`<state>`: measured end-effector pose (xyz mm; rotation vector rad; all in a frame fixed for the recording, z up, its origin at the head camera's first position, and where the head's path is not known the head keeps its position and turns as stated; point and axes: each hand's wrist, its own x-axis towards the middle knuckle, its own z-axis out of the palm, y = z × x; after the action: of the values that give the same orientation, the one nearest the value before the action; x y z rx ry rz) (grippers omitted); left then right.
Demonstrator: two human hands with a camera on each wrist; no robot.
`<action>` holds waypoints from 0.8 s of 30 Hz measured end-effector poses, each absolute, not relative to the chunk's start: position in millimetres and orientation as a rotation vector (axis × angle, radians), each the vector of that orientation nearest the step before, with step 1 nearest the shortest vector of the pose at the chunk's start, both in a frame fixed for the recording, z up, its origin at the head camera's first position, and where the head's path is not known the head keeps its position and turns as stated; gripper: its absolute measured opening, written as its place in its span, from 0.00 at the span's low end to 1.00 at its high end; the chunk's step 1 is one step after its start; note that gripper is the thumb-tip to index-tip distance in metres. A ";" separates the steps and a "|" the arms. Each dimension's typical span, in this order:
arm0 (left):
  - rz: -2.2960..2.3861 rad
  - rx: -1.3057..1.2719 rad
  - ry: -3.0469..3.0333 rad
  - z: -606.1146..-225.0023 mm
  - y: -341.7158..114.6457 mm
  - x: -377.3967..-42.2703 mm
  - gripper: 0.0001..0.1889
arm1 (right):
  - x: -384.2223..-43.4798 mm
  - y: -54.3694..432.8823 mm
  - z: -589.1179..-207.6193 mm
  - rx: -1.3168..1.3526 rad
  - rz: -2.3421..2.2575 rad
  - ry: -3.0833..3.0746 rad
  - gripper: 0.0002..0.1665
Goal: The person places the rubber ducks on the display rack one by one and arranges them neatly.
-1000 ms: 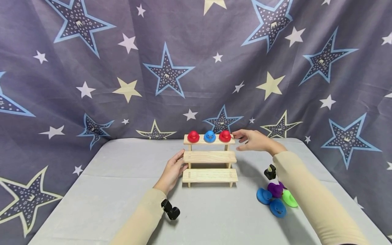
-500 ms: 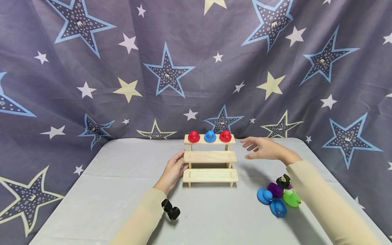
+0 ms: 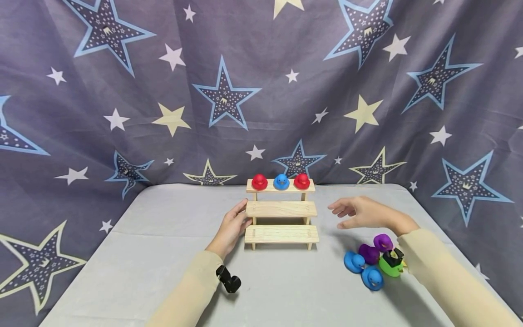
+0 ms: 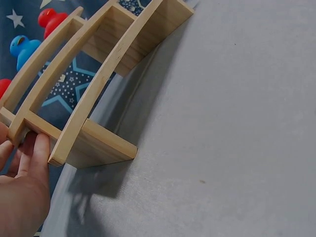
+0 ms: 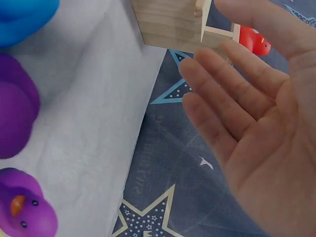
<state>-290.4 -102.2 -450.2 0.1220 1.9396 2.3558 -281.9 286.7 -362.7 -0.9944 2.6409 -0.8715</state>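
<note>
A three-tier wooden display stand [image 3: 281, 209] bears a red rubber duck [image 3: 259, 182], a blue rubber duck [image 3: 281, 181] and another red duck [image 3: 302, 181] on its top step. The two lower steps hold no ducks. At the stand's left end, my left hand [image 3: 229, 229] grips the middle step, its fingers [image 4: 37, 155] curled against the wood in the left wrist view. My right hand [image 3: 365, 213] hovers to the right of the stand with loosely bent fingers and a bare palm. Below it lies a cluster of ducks, including a purple duck [image 3: 383, 242] and a green duck [image 3: 391, 265].
Two blue ducks [image 3: 372, 278] and a second purple duck [image 3: 369, 254] complete the cluster on the right of the grey-covered table [image 3: 163, 254]. Behind the table hangs a star-patterned curtain [image 3: 261, 104]. A black wrist camera [image 3: 393, 257] overlaps the green duck in the head view.
My right hand has drawn back from the top step's right end, moving right and toward me, above the loose ducks. The left hand has stayed at the stand.
</note>
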 end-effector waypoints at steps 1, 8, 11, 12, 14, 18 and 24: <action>2.357 0.125 1.938 -450.2 -102.2 -290.5 0.30 | -280.0 287.3 -363.7 -0.996 -0.869 2.639 0.31; 2.364 0.121 1.933 -449.4 -102.0 -289.4 0.30 | -266.5 291.1 -375.8 -0.993 -0.913 2.558 0.29; 2.364 0.116 1.932 -449.5 -102.3 -289.8 0.30 | -261.2 293.2 -382.1 -0.982 -0.916 2.523 0.28; 2.363 0.118 1.934 -449.7 -102.5 -290.0 0.30 | -259.5 294.1 -384.2 -0.981 -0.909 2.516 0.27; 2.358 0.118 1.935 -450.0 -102.9 -290.1 0.30 | -255.8 295.8 -388.4 -0.979 -0.897 2.501 0.26; 2.347 0.127 1.939 -449.6 -103.3 -289.5 0.30 | -248.2 298.5 -396.1 -0.977 -0.861 2.478 0.22; 2.351 0.131 1.939 -449.9 -103.3 -288.9 0.29 | -238.0 300.9 -405.5 -0.997 -0.870 2.463 0.17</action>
<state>-288.9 -103.3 -449.9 0.1307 1.9392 2.3513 -238.0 300.9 -405.5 -0.9972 2.4631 -0.8702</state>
